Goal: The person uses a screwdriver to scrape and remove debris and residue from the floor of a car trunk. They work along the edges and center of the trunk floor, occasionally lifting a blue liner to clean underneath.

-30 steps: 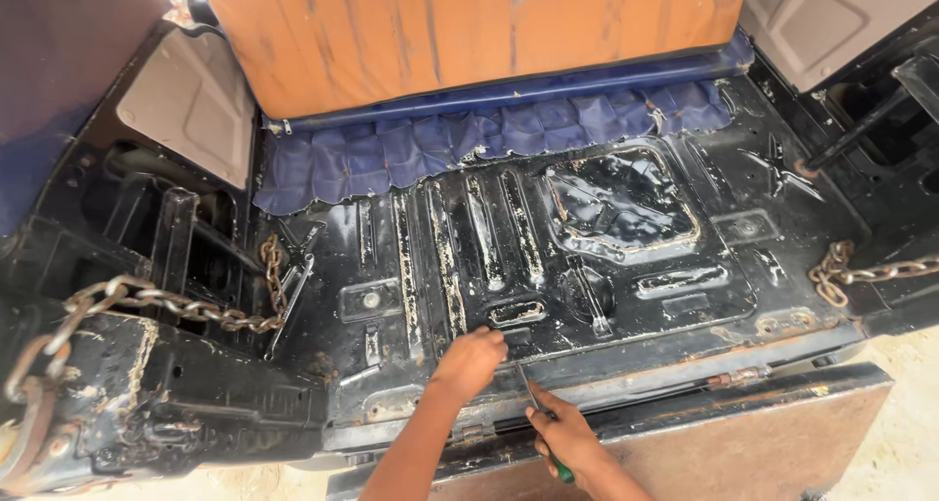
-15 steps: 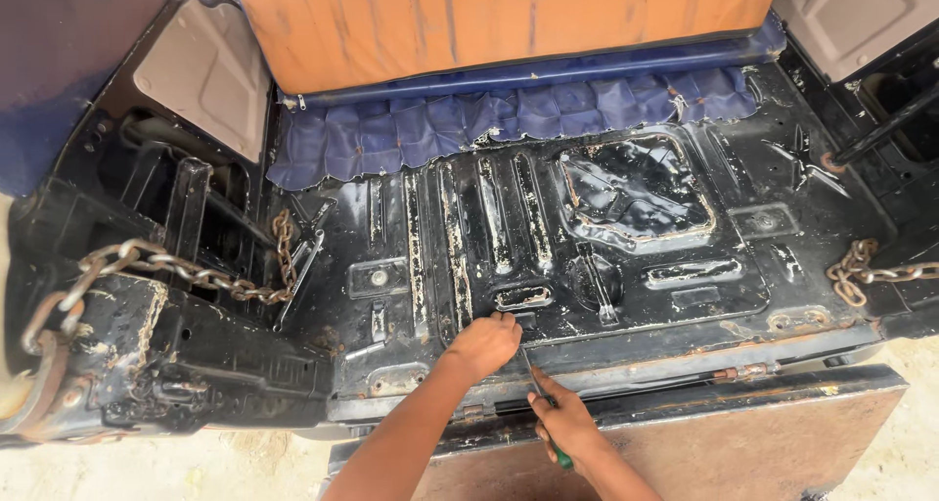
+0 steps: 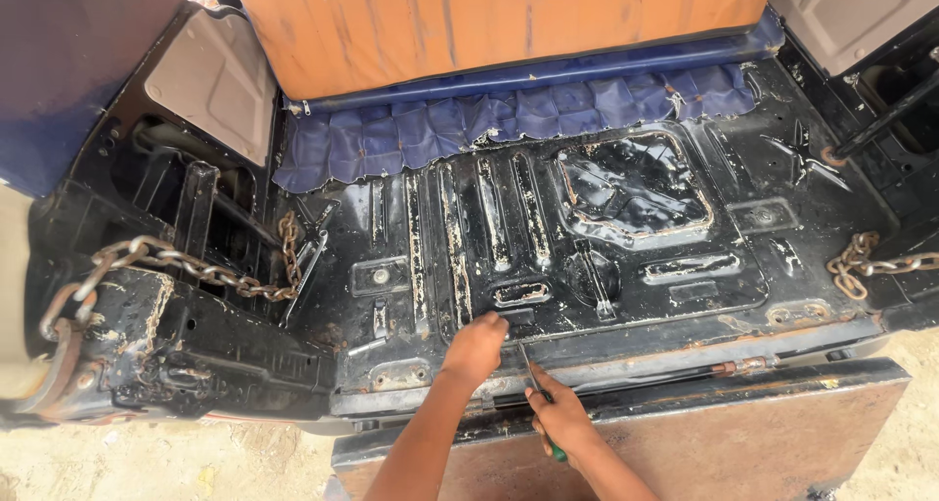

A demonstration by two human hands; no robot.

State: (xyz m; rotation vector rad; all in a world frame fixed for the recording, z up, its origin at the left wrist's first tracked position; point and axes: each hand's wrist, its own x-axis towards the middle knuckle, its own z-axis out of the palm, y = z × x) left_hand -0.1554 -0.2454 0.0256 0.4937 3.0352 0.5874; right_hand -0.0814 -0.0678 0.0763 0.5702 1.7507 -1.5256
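Black, rust-flecked metal floor pan [image 3: 587, 266] lies under both hands. The left hand [image 3: 476, 346] presses curled fingers on its near edge; just beside it, the right hand [image 3: 558, 418] is clamped around a green-handled screwdriver [image 3: 536, 388], tip at that edge.

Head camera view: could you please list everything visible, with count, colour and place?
Metal floor pan: one, black with worn ribs, centre.
Seat back: one, orange, top.
Quilted cover: one, blue, below the seat back.
Chains: two, rusty, one at left, one at right edge.
Side panels: two, grey, top left and top right.
Tailgate board: one, brown, bottom.
Screwdriver: one, green handle, in the right hand.
Left hand: pressed on the floor pan's edge.
Right hand: gripping the screwdriver.
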